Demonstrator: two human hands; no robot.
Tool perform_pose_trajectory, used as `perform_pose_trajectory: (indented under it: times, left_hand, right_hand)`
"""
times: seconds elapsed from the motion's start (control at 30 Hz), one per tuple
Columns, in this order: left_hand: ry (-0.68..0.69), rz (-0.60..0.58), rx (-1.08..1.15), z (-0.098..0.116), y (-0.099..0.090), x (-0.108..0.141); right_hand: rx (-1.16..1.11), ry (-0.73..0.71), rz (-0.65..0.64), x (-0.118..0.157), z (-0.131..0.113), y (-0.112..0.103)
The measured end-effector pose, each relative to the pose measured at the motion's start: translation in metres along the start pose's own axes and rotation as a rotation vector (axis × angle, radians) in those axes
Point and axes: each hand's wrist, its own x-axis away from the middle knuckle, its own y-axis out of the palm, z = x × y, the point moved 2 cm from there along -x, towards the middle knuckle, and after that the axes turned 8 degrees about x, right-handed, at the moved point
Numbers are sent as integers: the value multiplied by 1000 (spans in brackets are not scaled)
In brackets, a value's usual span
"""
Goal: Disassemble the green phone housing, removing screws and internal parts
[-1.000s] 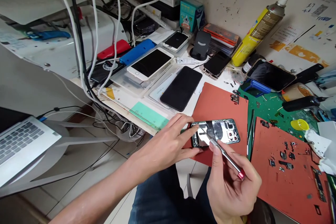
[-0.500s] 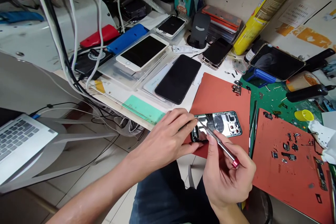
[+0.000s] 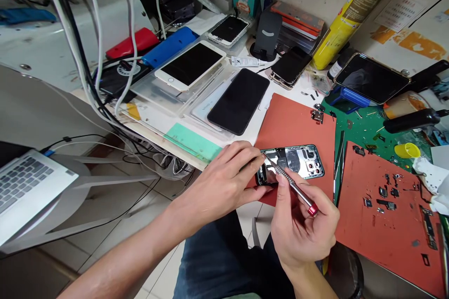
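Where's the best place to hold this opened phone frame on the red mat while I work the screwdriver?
Take the phone frame by its metal rim at the left end, coming from the left, as your left hand does. It lies flat on the red mat and its inside is open, with parts exposed, so the rim looks the safest hold, away from where the screwdriver in your right hand reaches.

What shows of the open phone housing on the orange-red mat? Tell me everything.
This open smartphone rear housing lies flat on the orange-red mat, interior up. It has a dark metallic frame, shiny silver inner plates and round camera openings at one end. The left hand's fingers grip its left end; a red-capped steel screwdriver's tip, held in the right hand, reaches into it.
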Motion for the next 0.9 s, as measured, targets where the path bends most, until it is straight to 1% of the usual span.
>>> perform_pose_trajectory:
  times: [0.33, 0.7, 0.8, 0.9]
  left_hand:
    - [4, -16, -37, 3, -2, -1]
    - [-3, -20, -53, 4, -3, -1]
    - [9, 5, -41, 3, -2, -2]
    - [16, 13, -24, 2, -1, -3]
  right_hand:
    - [11, -32, 0, -2, 1, 1]
    - [42, -7, -4, -1, 0, 0]
    - [-28, 90, 0, -5, 1, -3]
    - [-130, 268, 8, -13, -1, -10]
